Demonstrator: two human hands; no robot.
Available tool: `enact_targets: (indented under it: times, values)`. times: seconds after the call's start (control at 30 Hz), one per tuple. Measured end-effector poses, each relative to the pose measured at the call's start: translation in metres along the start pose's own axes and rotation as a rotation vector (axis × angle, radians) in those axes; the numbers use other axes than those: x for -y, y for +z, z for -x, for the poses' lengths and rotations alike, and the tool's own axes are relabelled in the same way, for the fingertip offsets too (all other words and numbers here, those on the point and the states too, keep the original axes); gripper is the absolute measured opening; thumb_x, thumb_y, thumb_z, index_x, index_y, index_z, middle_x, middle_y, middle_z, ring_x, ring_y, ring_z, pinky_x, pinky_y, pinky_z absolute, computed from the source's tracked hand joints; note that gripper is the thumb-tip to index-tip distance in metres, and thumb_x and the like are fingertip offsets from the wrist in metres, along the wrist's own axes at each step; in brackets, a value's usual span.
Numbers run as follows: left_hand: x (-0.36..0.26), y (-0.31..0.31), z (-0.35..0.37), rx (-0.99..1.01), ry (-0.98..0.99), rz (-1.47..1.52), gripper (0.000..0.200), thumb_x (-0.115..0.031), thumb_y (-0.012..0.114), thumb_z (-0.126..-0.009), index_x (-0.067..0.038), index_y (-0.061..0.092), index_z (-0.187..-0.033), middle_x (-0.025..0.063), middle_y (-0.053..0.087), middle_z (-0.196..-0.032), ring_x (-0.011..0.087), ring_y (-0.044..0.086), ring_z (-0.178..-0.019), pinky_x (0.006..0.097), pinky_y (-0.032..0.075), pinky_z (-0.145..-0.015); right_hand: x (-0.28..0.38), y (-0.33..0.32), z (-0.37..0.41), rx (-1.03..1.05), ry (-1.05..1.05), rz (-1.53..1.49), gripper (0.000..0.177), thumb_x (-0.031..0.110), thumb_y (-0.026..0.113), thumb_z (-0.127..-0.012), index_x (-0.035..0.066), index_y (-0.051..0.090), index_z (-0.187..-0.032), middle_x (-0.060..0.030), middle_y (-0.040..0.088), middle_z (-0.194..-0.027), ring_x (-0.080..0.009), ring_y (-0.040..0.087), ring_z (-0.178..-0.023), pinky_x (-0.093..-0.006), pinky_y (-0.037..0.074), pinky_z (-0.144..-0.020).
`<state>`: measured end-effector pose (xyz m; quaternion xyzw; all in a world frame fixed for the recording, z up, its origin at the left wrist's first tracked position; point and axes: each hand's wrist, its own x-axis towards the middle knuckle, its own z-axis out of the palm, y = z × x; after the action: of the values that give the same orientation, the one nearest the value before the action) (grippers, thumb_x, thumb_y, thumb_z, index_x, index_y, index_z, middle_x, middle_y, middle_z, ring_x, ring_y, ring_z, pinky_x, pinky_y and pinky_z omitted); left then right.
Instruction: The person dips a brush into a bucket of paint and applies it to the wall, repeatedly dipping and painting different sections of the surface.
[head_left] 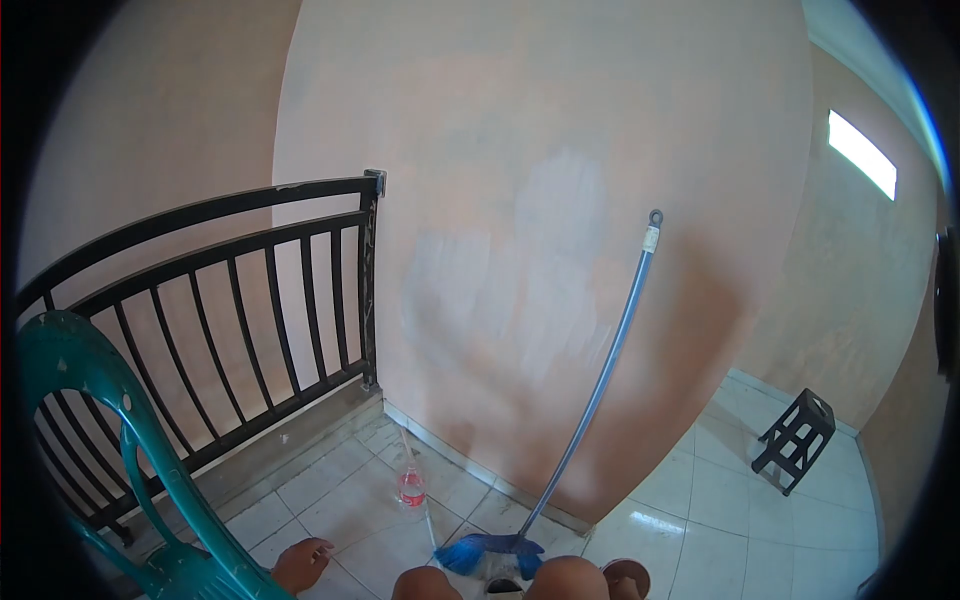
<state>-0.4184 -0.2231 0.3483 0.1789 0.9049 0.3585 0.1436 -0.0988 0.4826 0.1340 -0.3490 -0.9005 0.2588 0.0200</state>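
My left hand (302,565) is low in the view, beside the green plastic chair (165,440), with its fingers loosely bent and nothing visible in them. At the bottom right, next to my knee, part of my right hand (622,584) shows against a round brown-rimmed thing (646,574); its fingers are too hidden to read. Between my knees is a dark-rimmed container (504,586), cut off by the frame edge. Just beyond the knees, a broom with blue bristles (462,553) rests on the tiles, its long handle (600,385) leaning on the wall.
A clear bottle with a red label (411,487) stands on the tiled floor, near a thin pale stick (430,524). Black metal railing (233,290) runs along the left. The wall (480,200) ahead has pale patches. A dark stool (797,440) stands farther right.
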Motion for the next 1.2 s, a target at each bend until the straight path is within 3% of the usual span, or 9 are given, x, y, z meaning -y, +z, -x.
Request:
enact_targets:
  times: [0.17, 0.2, 0.27, 0.33, 0.57, 0.7, 0.77, 1.03, 1.2]
  values:
    - [-0.057, -0.025, 0.041, -0.286, 0.475, -0.471, 0.032, -0.036, 0.063, -0.094, -0.009, 0.072, -0.109, 0.017, 0.072, -0.102, 0.0348, 0.068, -0.094, 0.0449, 0.053, -0.084, -0.065, -0.049, 0.015, 0.044, 0.029, -0.154, 0.033, 0.015, 0.075, -0.08, 0.014, 0.075, -0.113, -0.0206, 0.074, -0.104, -0.0318, 0.069, -0.08, -0.0386, 0.059, -0.072]
    - [-0.056, -0.026, 0.036, -0.267, 0.48, -0.468, 0.032, -0.036, 0.063, -0.094, -0.009, 0.071, -0.109, 0.017, 0.072, -0.102, 0.0347, 0.068, -0.094, 0.0448, 0.053, -0.084, -0.011, -0.096, 0.047, -0.08, 0.245, -0.885, 0.025, 0.023, 0.069, -0.088, 0.009, 0.073, -0.109, -0.0126, 0.072, -0.089, -0.0257, 0.067, -0.076, -0.0368, 0.056, -0.068]
    - [-0.05, -0.028, 0.025, -0.23, 0.488, -0.466, 0.032, -0.036, 0.063, -0.094, -0.009, 0.071, -0.109, 0.017, 0.071, -0.102, 0.0347, 0.068, -0.094, 0.0447, 0.053, -0.084, 0.12, -0.183, 0.098, -0.179, 0.033, -0.651, 0.025, 0.025, 0.065, -0.09, 0.004, 0.072, -0.102, -0.0095, 0.069, -0.087, -0.0187, 0.064, -0.073, -0.035, 0.053, -0.064]
    - [-0.045, -0.022, 0.013, -0.191, 0.497, -0.444, 0.032, -0.035, 0.063, -0.094, -0.009, 0.071, -0.109, 0.017, 0.071, -0.102, 0.0346, 0.068, -0.094, 0.0446, 0.053, -0.084, 0.145, -0.197, 0.071, -0.096, 0.028, -1.648, 0.03, 0.033, 0.062, -0.094, 0.006, 0.067, -0.104, -0.0082, 0.069, -0.097, -0.0209, 0.066, -0.088, -0.035, 0.054, -0.073]
    - [-0.04, -0.009, -0.04, -0.07, 0.533, -0.351, 0.032, -0.035, 0.063, -0.094, -0.008, 0.071, -0.11, 0.017, 0.071, -0.102, 0.0345, 0.068, -0.094, 0.0443, 0.053, -0.084, 0.535, -0.283, -0.065, 0.105, -0.6, -1.269, 0.022, 0.019, 0.068, -0.094, -0.002, 0.07, -0.102, -0.0124, 0.072, -0.102, -0.0201, 0.07, -0.087, -0.0348, 0.058, -0.073]
    - [-0.081, -0.046, -0.066, 0.005, 0.543, -0.284, 0.032, -0.035, 0.063, -0.093, -0.008, 0.07, -0.111, 0.017, 0.071, -0.102, 0.0344, 0.068, -0.094, 0.0441, 0.053, -0.084, 0.724, -0.375, -0.107, -0.241, -0.863, -0.663, 0.022, 0.008, 0.067, -0.092, -0.005, 0.068, -0.111, -0.0091, 0.07, -0.089, -0.0211, 0.069, -0.079, -0.0303, 0.056, -0.072]
    - [-0.103, -0.068, -0.079, 0.034, 0.548, -0.254, 0.033, -0.035, 0.063, -0.093, -0.008, 0.07, -0.111, 0.017, 0.071, -0.102, 0.0344, 0.068, -0.094, 0.044, 0.053, -0.084, 0.806, -0.44, -0.124, -0.748, -1.469, 0.118, 0.028, 0.0, 0.066, -0.088, -0.004, 0.066, -0.116, -0.0108, 0.065, -0.088, -0.0262, 0.065, -0.078, -0.0327, 0.054, -0.07]
    - [-0.139, -0.127, -0.11, 0.151, 0.58, -0.171, 0.033, -0.034, 0.063, -0.093, -0.008, 0.07, -0.112, 0.017, 0.071, -0.102, 0.0342, 0.068, -0.095, 0.0437, 0.053, -0.084, 0.912, -0.481, -0.251, -0.943, -1.112, 0.896, 0.027, 0.004, 0.062, -0.083, 0.004, 0.067, -0.11, -0.0125, 0.061, -0.096, -0.0294, 0.063, -0.093, -0.0426, 0.055, -0.08]
    - [-0.133, -0.137, -0.119, 0.21, 0.599, -0.134, 0.033, -0.034, 0.064, -0.093, -0.007, 0.069, -0.112, 0.0171, 0.071, -0.102, 0.0341, 0.068, -0.095, 0.0435, 0.053, -0.084, 0.912, -0.468, -0.234, -0.597, -1.182, 0.436, 0.017, 0.008, 0.062, -0.086, 0.004, 0.071, -0.099, -0.015, 0.065, -0.099, -0.0346, 0.063, -0.096, -0.0474, 0.052, -0.088]
